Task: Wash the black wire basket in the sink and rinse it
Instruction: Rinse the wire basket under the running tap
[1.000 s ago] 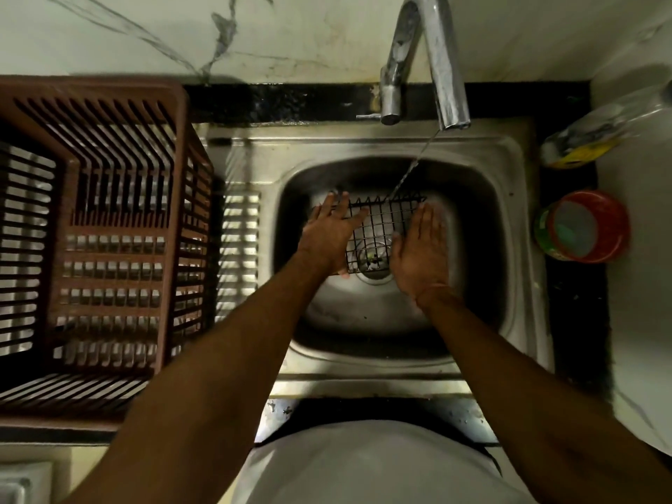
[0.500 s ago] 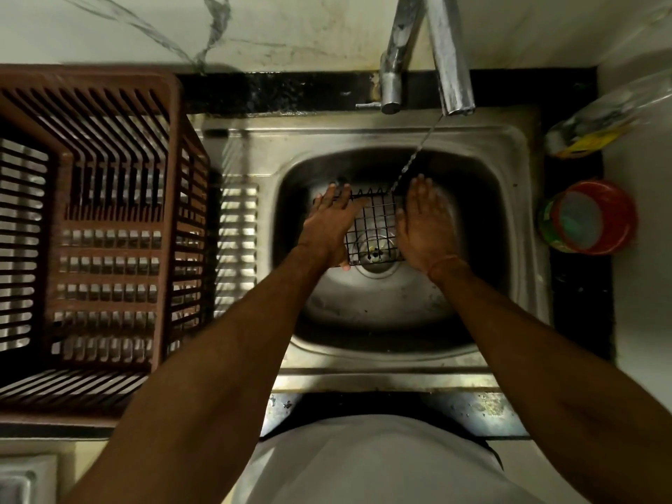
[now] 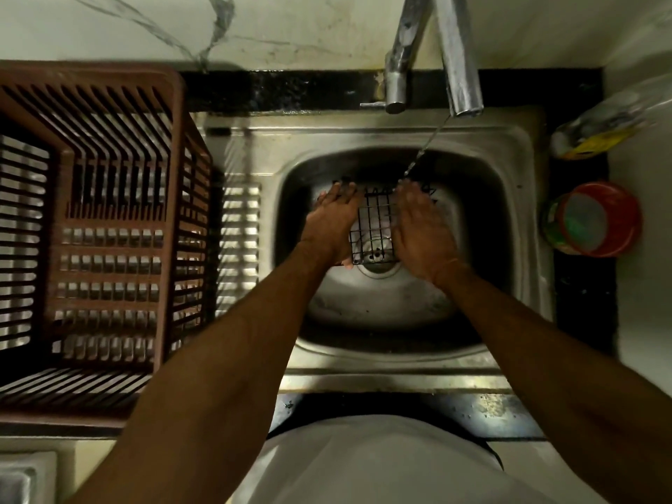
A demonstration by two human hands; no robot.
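A large brown slotted plastic crate (image 3: 98, 227) stands on the worktop, well to the left of the left hand. The stainless steel sink (image 3: 516, 220) with its square basin lies beneath both hands; its round drain (image 3: 374, 265) sits just below and between the two wrists. A chrome tap (image 3: 458, 56) reaches over the basin beyond the right hand, and a thin stream of water (image 3: 423, 147) falls from it onto that hand's fingertips. To the right of the right hand, on the dark worktop (image 3: 582, 321), lie a red round tub (image 3: 596, 220) and, beyond it, a blurred clear plastic bottle with a yellow label (image 3: 600, 129). The black wire basket (image 3: 376, 227) is held over the drain between the hands. The left hand (image 3: 334, 223) grips its left edge, thumb tucked under. The right hand (image 3: 422, 231) lies flat against its right side, fingers straight and together.
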